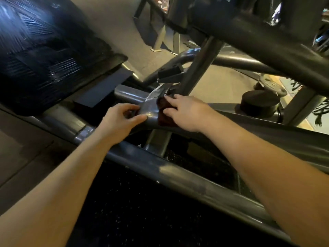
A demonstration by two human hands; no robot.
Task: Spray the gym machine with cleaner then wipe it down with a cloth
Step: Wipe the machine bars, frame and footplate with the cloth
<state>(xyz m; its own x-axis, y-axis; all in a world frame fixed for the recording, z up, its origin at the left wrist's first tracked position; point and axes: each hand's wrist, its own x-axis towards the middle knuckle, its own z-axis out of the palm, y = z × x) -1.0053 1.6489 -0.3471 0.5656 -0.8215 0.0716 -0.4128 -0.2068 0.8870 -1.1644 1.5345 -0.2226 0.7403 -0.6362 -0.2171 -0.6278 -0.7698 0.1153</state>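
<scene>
Head view: the dark cloth (162, 114) lies on the gym machine's grey frame joint (149, 111). The right hand (186, 113), just right of the joint, presses it down with spread, bent fingers (170, 97). The left hand (121, 120), left of the joint, grips its edge between thumb and curled fingers.

Sticker (155, 94) on the gym machine (178, 175) is blurred; nothing legible.
</scene>
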